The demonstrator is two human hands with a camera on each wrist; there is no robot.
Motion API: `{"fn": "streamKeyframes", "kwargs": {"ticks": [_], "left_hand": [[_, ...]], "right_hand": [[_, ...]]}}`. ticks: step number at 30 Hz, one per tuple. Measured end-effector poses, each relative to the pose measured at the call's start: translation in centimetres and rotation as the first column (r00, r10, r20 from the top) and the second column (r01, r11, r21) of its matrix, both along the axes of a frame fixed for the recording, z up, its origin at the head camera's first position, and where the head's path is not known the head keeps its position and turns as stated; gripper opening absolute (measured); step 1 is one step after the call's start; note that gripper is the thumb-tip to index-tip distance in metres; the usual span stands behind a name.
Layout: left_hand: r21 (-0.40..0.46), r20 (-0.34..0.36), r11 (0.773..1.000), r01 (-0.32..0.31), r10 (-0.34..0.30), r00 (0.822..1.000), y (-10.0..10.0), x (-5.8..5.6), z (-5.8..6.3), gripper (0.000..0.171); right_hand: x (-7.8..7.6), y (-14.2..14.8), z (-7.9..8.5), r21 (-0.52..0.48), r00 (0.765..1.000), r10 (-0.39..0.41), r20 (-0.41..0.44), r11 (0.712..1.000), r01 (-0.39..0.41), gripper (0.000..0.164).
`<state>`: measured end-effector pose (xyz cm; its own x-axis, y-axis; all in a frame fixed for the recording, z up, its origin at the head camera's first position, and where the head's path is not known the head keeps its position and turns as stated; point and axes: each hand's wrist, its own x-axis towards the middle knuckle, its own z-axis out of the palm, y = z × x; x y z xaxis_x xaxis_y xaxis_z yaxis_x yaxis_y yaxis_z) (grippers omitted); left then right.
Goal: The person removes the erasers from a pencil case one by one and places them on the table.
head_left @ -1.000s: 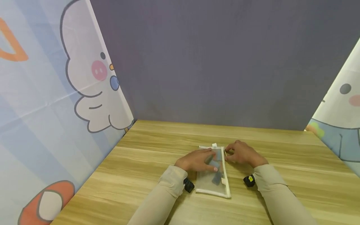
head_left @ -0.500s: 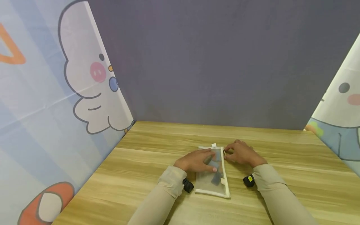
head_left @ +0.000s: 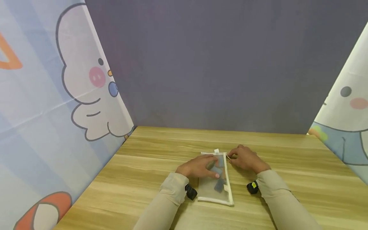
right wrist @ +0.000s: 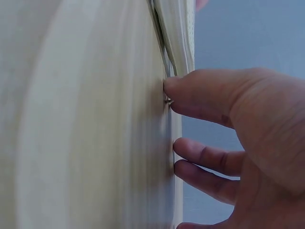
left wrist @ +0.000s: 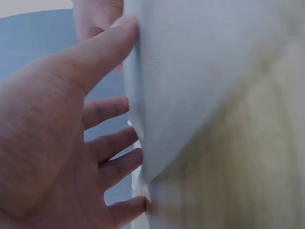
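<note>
A see-through mesh zip pouch [head_left: 207,190] with white edging lies flat on the wooden table, with dark bluish flat pieces [head_left: 219,185] showing through its mesh. My left hand [head_left: 198,166] rests spread over the pouch's upper part, fingers extended. In the left wrist view, its thumb and fingertips touch the mesh [left wrist: 181,86]. At the pouch's upper right corner, my right hand [head_left: 246,158] pinches a thin pale zipper pull [head_left: 228,157] between thumb and forefinger. A small metal bit [right wrist: 168,100] shows by the thumb tip in the right wrist view; the rest is hidden.
The wooden table [head_left: 161,140] reaches back to a dark grey panel [head_left: 201,64]. Cartoon-printed cloths stand at the left [head_left: 43,111] and right [head_left: 345,127]. A white tag [head_left: 216,150] sticks out from the pouch's far edge.
The head view has shifted slightly. Both hands keep nearly the same places on the pouch; the thin pull between the right fingers has changed its slant a little.
</note>
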<state>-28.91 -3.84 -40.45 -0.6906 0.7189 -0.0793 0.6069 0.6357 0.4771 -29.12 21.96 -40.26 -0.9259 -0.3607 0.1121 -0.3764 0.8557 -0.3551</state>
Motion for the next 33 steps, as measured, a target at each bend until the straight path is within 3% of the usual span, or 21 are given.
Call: {"fn": "streamKeyframes", "kwargs": {"ticks": [5, 11, 16, 18, 24, 33], "left_hand": [[0.027, 0.043, 0.999, -0.021, 0.02, 0.999, 0.2, -0.4, 0.6, 0.033], [-0.016, 0.078, 0.998, -0.056, 0.058, 0.995, 0.8, -0.6, 1.5, 0.051], [-0.04, 0.03, 0.999, -0.026, 0.027, 0.999, 1.1, -0.8, 1.9, 0.031], [-0.038, 0.018, 0.999, -0.026, 0.027, 0.999, 1.2, -0.9, 2.0, 0.031], [-0.038, 0.025, 0.999, -0.028, 0.029, 0.999, 1.1, -0.7, 1.6, 0.036], [-0.052, 0.019, 0.995, -0.089, 0.09, 0.996, 0.9, -0.5, 1.2, 0.049]], "right_hand": [[-0.4, 0.0, -0.1, 0.004, 1.0, 0.006, -0.021, 1.0, -0.006, 0.019], [0.0, -0.1, 0.0, 0.031, 0.999, -0.047, -0.006, 0.998, 0.047, 0.019], [-0.2, -0.1, 0.1, 0.006, 0.999, -0.034, -0.038, 0.999, 0.034, 0.017], [-0.3, 0.0, 0.2, -0.002, 0.998, -0.031, -0.049, 1.0, 0.031, 0.017], [-0.5, -0.1, -0.1, 0.001, 0.999, -0.033, -0.01, 0.999, 0.033, 0.016], [-1.2, -0.1, 0.0, -0.015, 0.999, -0.044, -0.016, 0.999, 0.044, 0.012]]}}
